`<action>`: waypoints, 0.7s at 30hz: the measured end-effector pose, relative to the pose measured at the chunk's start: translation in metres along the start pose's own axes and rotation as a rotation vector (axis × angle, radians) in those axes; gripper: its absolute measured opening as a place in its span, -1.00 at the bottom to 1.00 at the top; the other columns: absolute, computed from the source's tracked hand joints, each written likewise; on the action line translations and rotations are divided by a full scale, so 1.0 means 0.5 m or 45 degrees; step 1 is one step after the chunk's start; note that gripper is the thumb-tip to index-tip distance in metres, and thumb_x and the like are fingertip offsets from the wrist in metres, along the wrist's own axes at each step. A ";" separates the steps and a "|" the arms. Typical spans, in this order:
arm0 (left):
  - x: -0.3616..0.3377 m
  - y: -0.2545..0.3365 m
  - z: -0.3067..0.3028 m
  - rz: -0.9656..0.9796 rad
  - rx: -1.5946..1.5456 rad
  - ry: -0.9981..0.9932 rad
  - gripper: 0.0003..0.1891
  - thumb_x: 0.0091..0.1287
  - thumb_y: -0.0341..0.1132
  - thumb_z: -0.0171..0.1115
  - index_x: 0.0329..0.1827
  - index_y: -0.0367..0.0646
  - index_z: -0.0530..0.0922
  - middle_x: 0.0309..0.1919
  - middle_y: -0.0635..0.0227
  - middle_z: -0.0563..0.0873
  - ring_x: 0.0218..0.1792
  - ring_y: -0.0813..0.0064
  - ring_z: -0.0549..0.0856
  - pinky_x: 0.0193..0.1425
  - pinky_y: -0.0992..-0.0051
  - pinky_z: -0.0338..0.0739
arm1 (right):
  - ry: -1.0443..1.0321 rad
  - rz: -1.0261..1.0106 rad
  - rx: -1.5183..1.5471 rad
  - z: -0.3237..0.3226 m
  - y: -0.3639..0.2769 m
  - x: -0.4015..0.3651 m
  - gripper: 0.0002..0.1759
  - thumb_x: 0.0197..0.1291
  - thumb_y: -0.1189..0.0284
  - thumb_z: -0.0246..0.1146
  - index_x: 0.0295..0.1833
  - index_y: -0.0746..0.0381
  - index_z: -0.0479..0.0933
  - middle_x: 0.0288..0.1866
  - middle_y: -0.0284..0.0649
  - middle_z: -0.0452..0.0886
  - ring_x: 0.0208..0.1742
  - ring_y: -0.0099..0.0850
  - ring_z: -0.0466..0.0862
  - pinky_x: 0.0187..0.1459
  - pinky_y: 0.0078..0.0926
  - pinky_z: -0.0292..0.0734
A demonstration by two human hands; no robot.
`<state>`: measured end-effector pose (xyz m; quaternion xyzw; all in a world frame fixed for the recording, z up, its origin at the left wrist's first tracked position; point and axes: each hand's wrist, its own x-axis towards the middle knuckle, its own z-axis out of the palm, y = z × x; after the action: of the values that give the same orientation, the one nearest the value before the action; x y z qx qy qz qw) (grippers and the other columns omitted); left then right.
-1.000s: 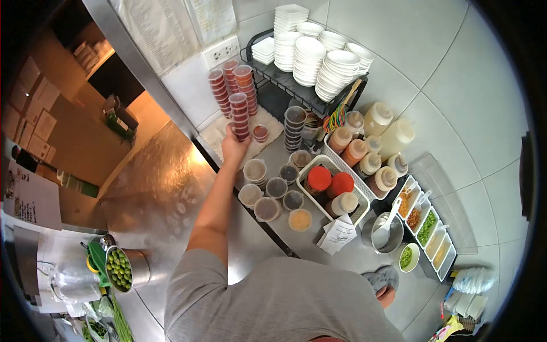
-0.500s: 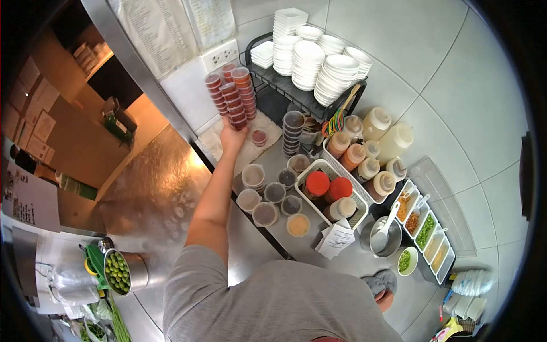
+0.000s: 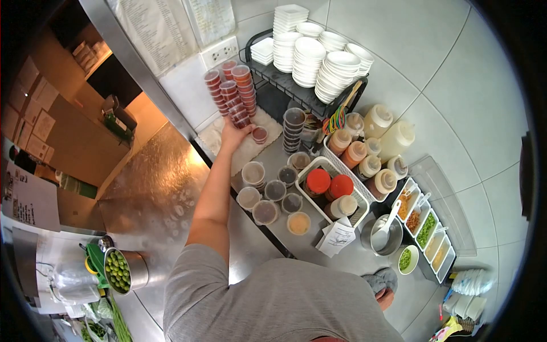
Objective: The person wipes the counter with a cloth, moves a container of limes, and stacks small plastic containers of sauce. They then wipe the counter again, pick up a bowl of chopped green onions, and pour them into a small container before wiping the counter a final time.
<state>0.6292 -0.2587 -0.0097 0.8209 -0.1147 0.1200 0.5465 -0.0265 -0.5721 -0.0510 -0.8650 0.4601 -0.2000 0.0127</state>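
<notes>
My left hand [image 3: 233, 135] is at the base of the front stack of small lidded cups [image 3: 235, 108] with dark red contents, its fingers wrapped round the lower cups. More stacks of red and orange sauce cups [image 3: 243, 85] stand just behind. One single red cup [image 3: 260, 135] sits on the white cloth [image 3: 249, 155], beside my thumb. At the lower right, my right hand [image 3: 386, 298] shows only in part past my shirt, its fingers closed on a grey cloth [image 3: 380, 280].
Lidded tubs [image 3: 265, 212] and a stack of dark cups [image 3: 293, 131] stand on the counter. Right of them are a white basket [image 3: 364, 211] with red-lidded jars, squeeze bottles [image 3: 376, 121] and a metal pot [image 3: 393, 238]. White bowls [image 3: 308, 57] fill a black rack [image 3: 285, 85].
My left hand has shifted slightly down and right at the stack's base, with the thumb now nearer the single cup. The front stack's lower cups look less evenly aligned.
</notes>
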 end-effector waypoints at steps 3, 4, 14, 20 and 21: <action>0.011 -0.023 -0.001 -0.014 -0.141 -0.103 -0.25 -0.05 -0.25 0.53 0.16 -0.26 0.28 -0.05 0.20 0.59 -0.08 0.42 0.62 -0.07 0.45 0.56 | 0.015 -0.005 -0.002 0.007 0.006 -0.001 -0.70 0.28 0.32 -0.01 -0.14 0.38 0.40 -0.25 0.09 0.47 -0.17 0.05 0.44 -0.13 -0.12 0.30; 0.012 -0.026 -0.003 -0.049 -0.165 -0.110 -0.23 -0.08 -0.21 0.54 0.17 -0.26 0.29 -0.05 0.18 0.61 -0.07 0.39 0.62 -0.02 0.44 0.53 | 0.021 -0.007 0.000 0.008 0.007 -0.002 -0.70 0.28 0.33 -0.01 -0.14 0.38 0.40 -0.25 0.09 0.47 -0.17 0.05 0.44 -0.13 -0.13 0.30; -0.002 -0.014 -0.004 -0.398 -0.648 -0.065 -0.32 0.01 -0.37 0.42 0.19 -0.19 0.25 -0.19 0.25 0.61 -0.29 0.49 0.62 -0.38 0.54 0.57 | -0.026 0.214 0.627 -0.019 0.010 0.020 -0.75 0.35 0.35 0.00 -0.23 0.37 0.35 -0.36 -0.11 0.38 -0.30 -0.28 0.37 -0.16 -0.41 0.31; 0.001 -0.039 0.010 -0.320 -0.745 -0.048 -0.37 0.05 -0.49 0.35 0.19 -0.16 0.23 -0.20 0.30 0.58 -0.32 0.49 0.61 -0.40 0.51 0.58 | 0.443 -0.233 1.076 -0.272 -0.333 0.307 -0.83 0.35 0.44 0.01 -0.15 0.36 0.31 -0.24 -0.21 0.33 -0.23 -0.47 0.34 -0.13 -0.56 0.28; 0.002 -0.036 0.015 -0.322 -0.781 -0.029 -0.38 0.05 -0.50 0.34 0.18 -0.16 0.23 -0.20 0.30 0.58 -0.32 0.49 0.61 -0.39 0.51 0.59 | 0.344 -0.398 1.237 -0.290 -0.368 0.347 -0.88 0.31 0.53 -0.02 -0.12 0.37 0.32 -0.22 -0.19 0.35 -0.19 -0.50 0.35 -0.11 -0.59 0.27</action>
<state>0.6362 -0.2589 -0.0276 0.6269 -0.0488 0.0020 0.7776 0.1533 -0.5816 0.1780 -0.7841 0.1774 -0.4994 0.3230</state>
